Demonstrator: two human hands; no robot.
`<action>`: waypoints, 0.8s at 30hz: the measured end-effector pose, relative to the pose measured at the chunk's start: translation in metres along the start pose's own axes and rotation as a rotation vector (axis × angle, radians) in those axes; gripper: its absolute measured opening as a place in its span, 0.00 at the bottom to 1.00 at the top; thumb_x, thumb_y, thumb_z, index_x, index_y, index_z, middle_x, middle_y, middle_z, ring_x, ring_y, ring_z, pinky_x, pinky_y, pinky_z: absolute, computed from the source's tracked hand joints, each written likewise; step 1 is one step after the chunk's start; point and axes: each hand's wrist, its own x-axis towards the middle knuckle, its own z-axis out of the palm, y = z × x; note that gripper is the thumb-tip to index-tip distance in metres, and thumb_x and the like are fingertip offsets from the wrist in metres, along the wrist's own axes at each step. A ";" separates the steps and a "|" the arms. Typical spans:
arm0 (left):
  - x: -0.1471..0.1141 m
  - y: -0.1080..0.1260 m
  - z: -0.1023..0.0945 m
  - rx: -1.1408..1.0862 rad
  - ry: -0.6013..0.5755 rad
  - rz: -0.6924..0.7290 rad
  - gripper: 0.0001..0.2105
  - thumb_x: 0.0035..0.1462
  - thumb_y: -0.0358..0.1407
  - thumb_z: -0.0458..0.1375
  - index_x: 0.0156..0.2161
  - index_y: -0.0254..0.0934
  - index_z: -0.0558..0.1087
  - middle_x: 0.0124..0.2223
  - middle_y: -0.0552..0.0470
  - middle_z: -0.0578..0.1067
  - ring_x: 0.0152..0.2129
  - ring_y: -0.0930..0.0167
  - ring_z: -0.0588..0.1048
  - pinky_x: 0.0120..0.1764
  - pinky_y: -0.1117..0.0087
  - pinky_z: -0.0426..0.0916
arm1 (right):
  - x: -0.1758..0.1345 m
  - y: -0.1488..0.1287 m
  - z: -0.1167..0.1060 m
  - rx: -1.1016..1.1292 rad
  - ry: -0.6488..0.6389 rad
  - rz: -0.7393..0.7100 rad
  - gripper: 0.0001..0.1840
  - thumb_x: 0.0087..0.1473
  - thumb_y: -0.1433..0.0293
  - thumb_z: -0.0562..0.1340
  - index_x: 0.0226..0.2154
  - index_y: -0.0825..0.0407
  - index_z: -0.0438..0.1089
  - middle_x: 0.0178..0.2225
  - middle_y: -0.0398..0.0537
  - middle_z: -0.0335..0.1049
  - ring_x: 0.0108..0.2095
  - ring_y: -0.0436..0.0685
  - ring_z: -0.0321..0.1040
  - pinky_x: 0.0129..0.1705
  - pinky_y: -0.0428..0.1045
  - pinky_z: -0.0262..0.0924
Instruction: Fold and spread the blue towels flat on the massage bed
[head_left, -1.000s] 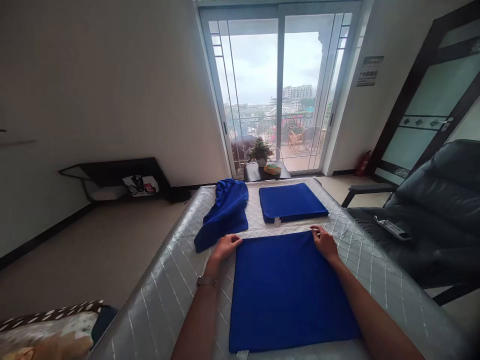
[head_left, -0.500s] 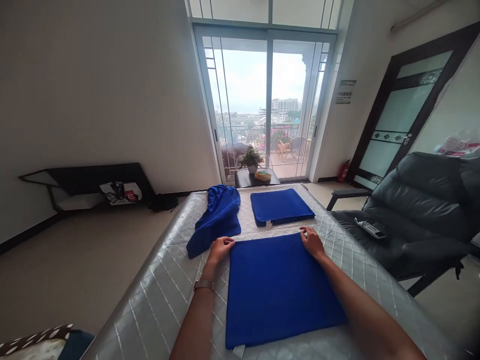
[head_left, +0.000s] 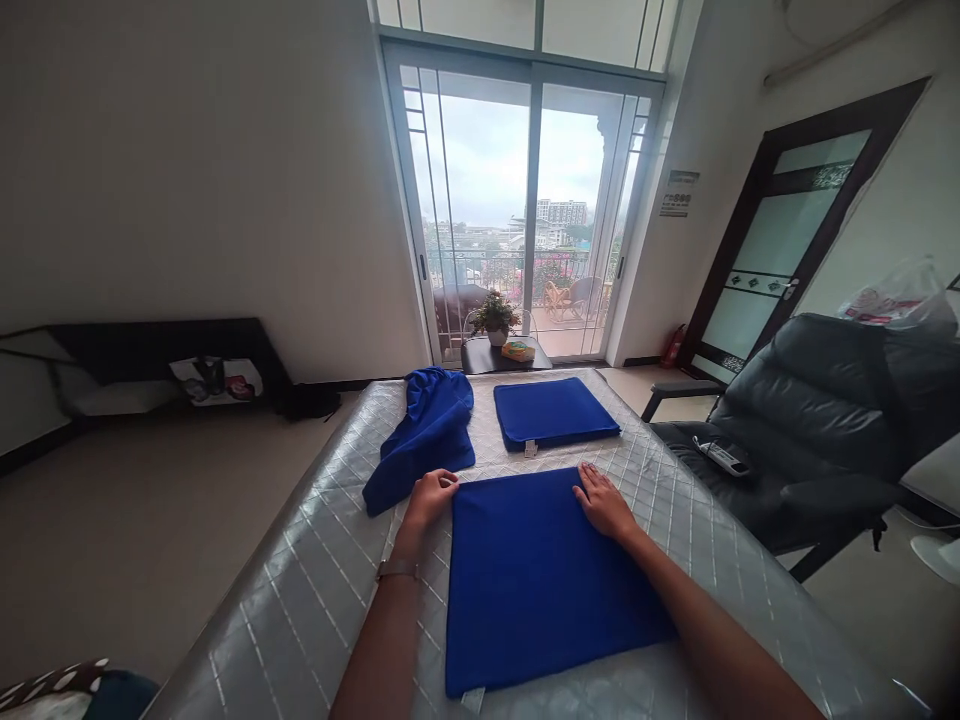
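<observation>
We look down along a quilted silver mattress [head_left: 315,590], with a black armchair [head_left: 817,430] beside it on the right. The largest blue piece on it, the flat cloth [head_left: 540,580], lies spread smooth just in front of us. It runs from our hands back toward our body, so nearly all of it is on the near side of them. It looks close to square, and we cannot pick out a long axis.

Beyond its far edge, across a strip of bare mattress, sits a folded blue stack [head_left: 559,408]. The crumpled cloth [head_left: 424,440] lies to the left of that stack, reaching down close to our left hand.

Our right hand [head_left: 604,503] rests palm down over the far right corner, fingers straight and close together, pressing on the fabric without gripping it. Our left hand [head_left: 433,497] is at the far left corner, thumb and fingers drawn together, seemingly pinching it. Neither hand is clearly nearer the cloth; each touches its own corner. Smallest is a white label [head_left: 472,698] at the near left corner.
</observation>
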 end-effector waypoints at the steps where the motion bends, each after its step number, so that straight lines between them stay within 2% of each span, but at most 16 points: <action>1: 0.000 0.001 0.000 0.021 0.002 0.002 0.08 0.56 0.34 0.61 0.41 0.37 0.80 0.38 0.50 0.84 0.38 0.67 0.81 0.41 0.74 0.69 | 0.000 -0.001 -0.001 -0.010 0.001 0.007 0.37 0.68 0.56 0.41 0.71 0.61 0.46 0.72 0.53 0.40 0.72 0.57 0.35 0.71 0.56 0.33; 5: -0.003 0.015 -0.005 0.142 0.033 0.030 0.06 0.58 0.33 0.60 0.39 0.37 0.79 0.38 0.48 0.83 0.38 0.66 0.80 0.42 0.71 0.69 | -0.001 -0.005 -0.004 -0.030 -0.003 0.030 0.37 0.68 0.56 0.40 0.71 0.60 0.46 0.73 0.52 0.38 0.72 0.57 0.33 0.71 0.56 0.31; 7: -0.009 0.030 -0.002 0.214 0.073 0.070 0.08 0.60 0.31 0.57 0.40 0.35 0.79 0.41 0.44 0.81 0.41 0.64 0.79 0.45 0.67 0.69 | -0.002 -0.007 -0.006 -0.019 -0.005 0.038 0.37 0.68 0.56 0.41 0.71 0.59 0.45 0.73 0.52 0.38 0.72 0.57 0.33 0.71 0.56 0.31; 9: -0.021 0.055 0.009 0.271 0.105 0.142 0.10 0.62 0.30 0.54 0.42 0.34 0.78 0.45 0.41 0.79 0.44 0.62 0.77 0.49 0.64 0.68 | -0.003 -0.009 -0.007 -0.005 -0.001 0.046 0.37 0.68 0.56 0.41 0.71 0.59 0.46 0.73 0.52 0.39 0.72 0.57 0.34 0.71 0.56 0.31; 11: -0.040 0.087 0.035 0.305 0.092 0.261 0.12 0.64 0.30 0.51 0.44 0.36 0.77 0.47 0.42 0.78 0.46 0.64 0.76 0.52 0.64 0.67 | -0.003 -0.010 -0.008 0.004 0.013 0.050 0.36 0.67 0.56 0.41 0.71 0.59 0.47 0.73 0.52 0.40 0.72 0.57 0.35 0.71 0.56 0.31; 14: -0.070 0.139 0.093 0.340 -0.019 0.516 0.12 0.67 0.36 0.52 0.45 0.41 0.78 0.47 0.46 0.79 0.47 0.66 0.75 0.53 0.66 0.66 | -0.004 -0.007 -0.006 -0.001 0.028 0.041 0.36 0.67 0.58 0.42 0.70 0.59 0.49 0.72 0.53 0.43 0.72 0.58 0.38 0.71 0.56 0.32; 16: -0.079 0.170 0.132 0.357 -0.062 0.617 0.12 0.67 0.40 0.53 0.47 0.42 0.77 0.49 0.48 0.79 0.50 0.66 0.74 0.55 0.66 0.65 | -0.005 -0.004 -0.004 -0.019 0.018 0.017 0.34 0.66 0.63 0.44 0.70 0.58 0.48 0.72 0.52 0.42 0.72 0.58 0.37 0.71 0.55 0.32; 18: -0.077 0.191 0.162 0.384 -0.048 0.639 0.17 0.69 0.42 0.49 0.54 0.40 0.75 0.56 0.46 0.76 0.56 0.65 0.71 0.60 0.64 0.61 | -0.005 -0.001 -0.002 -0.036 0.007 -0.007 0.35 0.64 0.68 0.46 0.71 0.58 0.46 0.73 0.50 0.38 0.72 0.56 0.35 0.71 0.54 0.32; 21: -0.063 0.194 0.185 0.412 0.007 0.542 0.23 0.71 0.43 0.42 0.62 0.36 0.68 0.64 0.40 0.70 0.63 0.61 0.64 0.64 0.54 0.57 | -0.004 0.001 0.000 -0.040 0.007 -0.011 0.35 0.63 0.68 0.45 0.71 0.57 0.46 0.73 0.50 0.37 0.72 0.56 0.34 0.71 0.54 0.31; 24: -0.052 0.166 0.184 0.448 0.034 0.455 0.26 0.71 0.47 0.40 0.65 0.40 0.65 0.67 0.42 0.66 0.66 0.60 0.61 0.65 0.49 0.55 | -0.001 -0.001 0.001 -0.033 0.013 0.006 0.35 0.66 0.63 0.43 0.71 0.61 0.46 0.73 0.53 0.39 0.72 0.58 0.35 0.71 0.56 0.33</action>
